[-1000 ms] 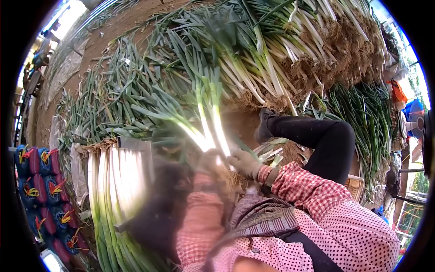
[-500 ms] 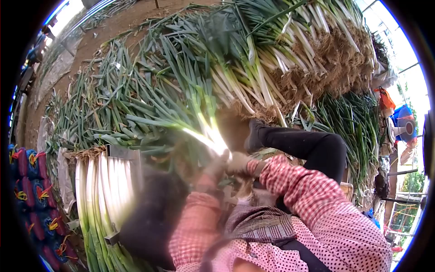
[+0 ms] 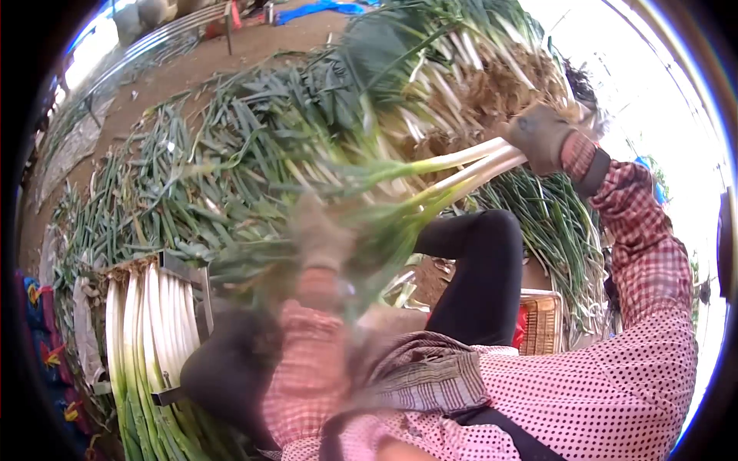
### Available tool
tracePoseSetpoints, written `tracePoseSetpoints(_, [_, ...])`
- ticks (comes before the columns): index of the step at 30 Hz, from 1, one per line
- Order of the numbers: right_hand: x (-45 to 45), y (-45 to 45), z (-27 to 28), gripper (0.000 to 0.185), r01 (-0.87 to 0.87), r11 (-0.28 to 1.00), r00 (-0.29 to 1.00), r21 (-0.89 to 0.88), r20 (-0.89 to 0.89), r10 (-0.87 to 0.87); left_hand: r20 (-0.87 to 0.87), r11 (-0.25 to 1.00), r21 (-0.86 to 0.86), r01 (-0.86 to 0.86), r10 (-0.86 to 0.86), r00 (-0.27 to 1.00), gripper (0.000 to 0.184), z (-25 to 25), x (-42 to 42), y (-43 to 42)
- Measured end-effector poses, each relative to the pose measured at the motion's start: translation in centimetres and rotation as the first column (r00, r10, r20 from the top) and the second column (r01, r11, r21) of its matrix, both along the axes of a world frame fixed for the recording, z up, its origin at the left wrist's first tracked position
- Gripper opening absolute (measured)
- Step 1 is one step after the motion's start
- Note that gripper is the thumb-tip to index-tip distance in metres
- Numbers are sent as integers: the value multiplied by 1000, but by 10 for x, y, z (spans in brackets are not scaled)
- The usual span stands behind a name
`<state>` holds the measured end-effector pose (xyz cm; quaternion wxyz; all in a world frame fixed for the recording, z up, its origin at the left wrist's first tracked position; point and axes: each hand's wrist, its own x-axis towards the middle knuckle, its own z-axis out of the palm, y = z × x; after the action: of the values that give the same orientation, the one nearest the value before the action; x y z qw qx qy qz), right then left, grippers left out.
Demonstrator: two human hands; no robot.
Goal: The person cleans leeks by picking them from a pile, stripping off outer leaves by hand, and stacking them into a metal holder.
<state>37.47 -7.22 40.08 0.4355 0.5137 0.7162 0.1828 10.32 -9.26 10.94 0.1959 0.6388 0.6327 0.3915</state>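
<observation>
My right hand (image 3: 542, 138), in a grey-brown glove, is raised at the upper right. It is closed around the lower white ends of a few long green onions (image 3: 467, 167). Their green leaves stretch down and left towards my left hand (image 3: 319, 234), which is smeared by motion, so its fingers cannot be made out. To the left of my knee, trimmed green onions (image 3: 157, 319) lie side by side in a metal frame (image 3: 182, 269), white ends up and leaves hanging down.
A heap of untrimmed green onions (image 3: 469, 84) with earthy roots lies ahead. Cut leaves (image 3: 165, 184) cover the ground to the left. A plastic crate (image 3: 541, 323) stands beyond my right knee. Blue and dark red bundles (image 3: 38, 338) sit at the far left.
My hands, close together over the onions' white ends before, are now far apart. My right hand has swung up and right with the onions; my left has moved up and left.
</observation>
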Motion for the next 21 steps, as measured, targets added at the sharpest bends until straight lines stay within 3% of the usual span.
tracePoseSetpoints(1, [-5,-3,8,31,16,1000,999,9,49,-16,-101,978,126,164,-152,983,115,20,20,-12])
tracePoseSetpoints(2, [-11,-8,16,31,27,1000,995,13,95,-28,-135,930,-67,361,-367,920,124,56,37,-22])
tracePoseSetpoints(3, [-24,-24,32,33,49,999,997,-8,-56,-49,-154,915,-26,403,-402,903,127,60,59,-32])
tracePoseSetpoints(4, [-11,-42,39,32,-193,980,966,56,-165,200,-174,896,14,444,-435,883,130,66,81,-43])
tracePoseSetpoints(5, [-19,-55,49,33,-214,974,963,71,-151,223,-193,893,316,319,-269,944,128,22,102,-45])
tracePoseSetpoints(6, [-27,-69,60,35,-235,968,960,86,-137,245,-318,843,460,278,-136,938,115,-17,117,-24])
tracePoseSetpoints(7, [-33,-82,70,33,-429,889,869,161,-194,455,-129,816,550,179,-129,983,99,-7,115,-22])
tracePoseSetpoints(8, [-57,-96,90,29,-239,971,971,-20,-41,238,61,772,631,73,-143,988,84,2,114,-21])
tracePoseSetpoints(9, [-61,-110,96,28,-290,955,952,56,-80,294,-84,771,637,-20,95,992,87,11,117,-26])
tracePoseSetpoints(10, [-59,-121,99,27,-318,940,936,125,-113,332,12,792,600,-112,131,991,80,19,118,-28])
tracePoseSetpoints(12, [-66,-136,105,25,-315,934,934,168,-117,336,170,794,600,-95,-10,985,67,9,110,-10])
tracePoseSetpoints(13, [-66,-148,113,24,-296,936,943,192,-98,318,139,770,634,-71,-23,990,57,16,106,1])
tracePoseSetpoints(14, [-62,-159,123,25,-358,893,907,274,-124,402,110,748,662,-53,-28,994,47,35,97,15])
tracePoseSetpoints(15, [-58,-169,134,27,-422,836,859,351,-142,492,146,627,772,-108,-10,989,44,55,84,28])
tracePoseSetpoints(18, [-55,-157,134,35,-531,617,653,581,-183,734,20,451,886,-108,195,981,27,147,9,54])
tracePoseSetpoints(19, [-53,-148,131,39,-531,541,577,652,-189,794,-38,313,948,-61,302,953,25,192,-34,40])
tracePoseSetpoints(21, [-51,-123,119,46,-503,407,417,763,-199,887,-229,335,942,30,575,786,13,252,-124,17])
